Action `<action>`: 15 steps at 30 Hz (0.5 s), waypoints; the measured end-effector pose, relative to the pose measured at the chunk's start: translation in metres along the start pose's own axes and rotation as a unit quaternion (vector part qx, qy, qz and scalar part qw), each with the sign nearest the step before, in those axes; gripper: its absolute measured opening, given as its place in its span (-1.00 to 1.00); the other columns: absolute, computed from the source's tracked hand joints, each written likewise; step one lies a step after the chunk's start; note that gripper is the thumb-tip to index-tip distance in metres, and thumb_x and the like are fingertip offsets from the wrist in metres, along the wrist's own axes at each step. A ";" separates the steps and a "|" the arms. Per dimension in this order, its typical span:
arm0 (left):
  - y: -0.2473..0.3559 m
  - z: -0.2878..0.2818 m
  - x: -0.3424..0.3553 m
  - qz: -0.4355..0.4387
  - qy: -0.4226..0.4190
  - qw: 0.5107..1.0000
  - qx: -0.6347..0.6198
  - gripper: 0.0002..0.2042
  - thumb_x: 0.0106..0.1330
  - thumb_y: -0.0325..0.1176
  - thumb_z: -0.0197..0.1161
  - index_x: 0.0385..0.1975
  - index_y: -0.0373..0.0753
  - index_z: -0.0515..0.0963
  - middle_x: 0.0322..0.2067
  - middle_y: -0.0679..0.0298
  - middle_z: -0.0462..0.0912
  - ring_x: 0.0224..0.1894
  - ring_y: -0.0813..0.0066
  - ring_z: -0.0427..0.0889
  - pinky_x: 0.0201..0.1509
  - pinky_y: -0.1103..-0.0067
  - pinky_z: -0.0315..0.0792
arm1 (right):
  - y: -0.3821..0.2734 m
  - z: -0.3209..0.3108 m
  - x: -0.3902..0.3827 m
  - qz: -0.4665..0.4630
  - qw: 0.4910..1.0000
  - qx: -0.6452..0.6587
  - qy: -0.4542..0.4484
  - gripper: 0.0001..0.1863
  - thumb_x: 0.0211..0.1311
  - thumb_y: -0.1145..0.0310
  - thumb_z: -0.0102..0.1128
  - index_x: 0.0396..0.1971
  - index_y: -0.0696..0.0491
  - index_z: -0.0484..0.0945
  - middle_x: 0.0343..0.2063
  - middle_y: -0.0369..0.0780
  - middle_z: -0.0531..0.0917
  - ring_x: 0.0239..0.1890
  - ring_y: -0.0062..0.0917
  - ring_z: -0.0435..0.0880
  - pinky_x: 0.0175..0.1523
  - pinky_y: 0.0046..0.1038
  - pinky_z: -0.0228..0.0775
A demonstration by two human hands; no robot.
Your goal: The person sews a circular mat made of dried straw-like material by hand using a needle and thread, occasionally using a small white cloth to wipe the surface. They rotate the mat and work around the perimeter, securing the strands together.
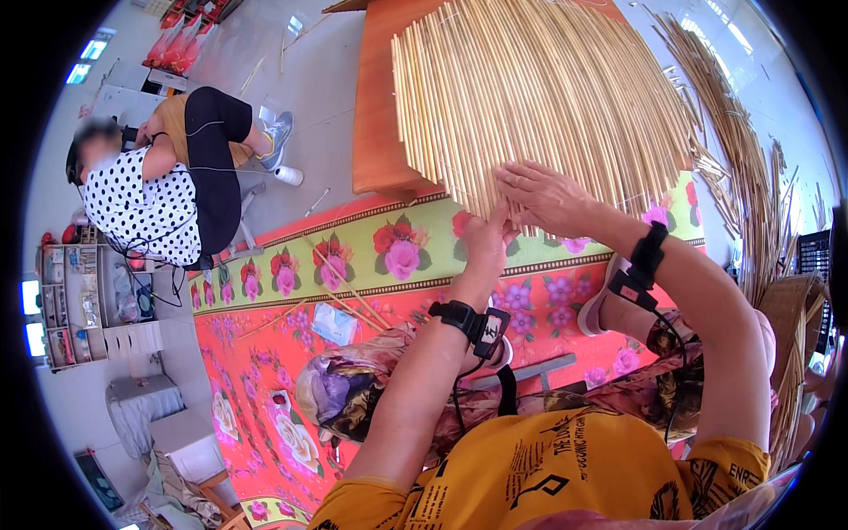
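A mat of pale straw-coloured sticks in parallel rows (pixel 539 97) rests on an orange wooden board (pixel 375 115). My left hand (pixel 488 238) is at the mat's near edge, thumb upward, apparently gripping it; its other fingers are mostly hidden. My right hand (pixel 552 203) lies over the lower sticks, fingers stretched out on their surface, just right of the left. Both wrists carry black strapped devices with cables. Beneath is a red and green floral sheet (pixel 247 344), with a few loose thin sticks (pixel 344 291).
A co-worker in a dotted top (pixel 141 203) sits at the left, beside a white spool (pixel 288 176). Bundles of loose sticks (pixel 733 124) lie at the right near a black crate (pixel 813 256). Shelving (pixel 75 300) stands at the left.
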State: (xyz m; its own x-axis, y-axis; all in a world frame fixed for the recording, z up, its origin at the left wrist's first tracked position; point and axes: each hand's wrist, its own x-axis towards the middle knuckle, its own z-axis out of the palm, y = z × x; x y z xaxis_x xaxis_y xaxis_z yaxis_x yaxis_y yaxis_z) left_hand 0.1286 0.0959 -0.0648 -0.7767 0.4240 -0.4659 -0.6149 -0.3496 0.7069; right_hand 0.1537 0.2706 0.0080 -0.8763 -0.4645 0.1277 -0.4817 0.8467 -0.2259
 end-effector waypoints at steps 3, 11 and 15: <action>0.002 0.003 -0.004 0.004 0.026 1.000 0.001 -0.80 0.35 -0.25 0.27 -0.27 -0.27 0.56 -0.45 0.36 0.56 -0.44 0.58 0.57 -0.35 0.54 0.55 | -0.007 0.005 -0.007 0.013 1.000 -0.009 -0.003 -0.25 0.34 -0.09 -0.11 0.35 0.14 0.16 0.40 -0.15 0.14 0.46 -0.31 0.03 0.50 -0.19 -0.15; 0.008 0.008 -0.011 0.016 0.039 0.999 -0.007 -0.78 0.33 -0.28 0.28 -0.16 -0.26 0.52 -0.29 0.30 0.57 -0.33 0.53 0.57 -0.26 0.46 0.51 | -0.011 0.004 0.024 0.018 0.999 -0.002 0.046 -0.34 0.32 -0.06 -0.05 0.28 0.06 0.29 0.34 -0.20 0.28 0.43 -0.32 0.13 0.51 -0.22 -0.19; -0.002 -0.006 0.003 -0.020 0.012 1.000 -0.004 -0.75 0.32 -0.35 0.25 -0.08 -0.27 0.45 -0.24 0.30 0.56 -0.26 0.45 0.57 -0.16 0.37 0.52 | 0.003 0.017 0.054 -0.019 0.999 -0.035 0.037 -0.38 0.24 0.15 0.06 0.32 -0.04 0.28 0.37 -0.22 0.23 0.44 -0.29 0.09 0.51 -0.24 -0.15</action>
State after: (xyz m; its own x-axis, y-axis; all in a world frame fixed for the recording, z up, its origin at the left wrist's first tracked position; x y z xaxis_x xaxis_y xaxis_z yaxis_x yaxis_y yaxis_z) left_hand 0.1261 0.0924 -0.0709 -0.7543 0.4171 -0.5071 -0.6468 -0.3394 0.6830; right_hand 0.1049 0.2434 -0.0026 -0.8539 -0.4780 0.2058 -0.5104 0.8463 -0.1523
